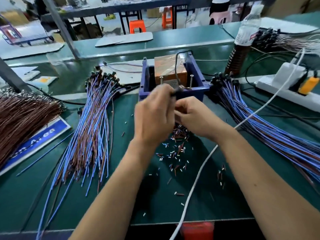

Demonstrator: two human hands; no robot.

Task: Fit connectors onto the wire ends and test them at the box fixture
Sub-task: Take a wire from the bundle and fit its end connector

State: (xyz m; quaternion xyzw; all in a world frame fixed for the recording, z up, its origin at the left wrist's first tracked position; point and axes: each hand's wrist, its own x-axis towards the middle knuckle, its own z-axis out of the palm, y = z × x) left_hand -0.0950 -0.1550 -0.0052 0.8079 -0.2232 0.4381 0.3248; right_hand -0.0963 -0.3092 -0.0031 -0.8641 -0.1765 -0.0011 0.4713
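Note:
My left hand (153, 116) and my right hand (192, 116) meet just in front of the blue box fixture (173, 87). The left fingers pinch a small black connector (176, 92) close to the fixture's front wall. The right fingers are curled on something small beside it; what they hold is hidden. A fan of blue and brown wires with black connectors (91, 129) lies to the left. A second bundle (263, 125) lies to the right. Several cut wire bits and small terminals (174, 153) are scattered below my hands.
A brown wire bundle (22, 116) and a blue sign (38, 142) sit at far left. A white cable (199, 172) crosses the green mat from a white power strip (290, 89) at right. A water bottle (247, 30) stands behind the fixture's right side.

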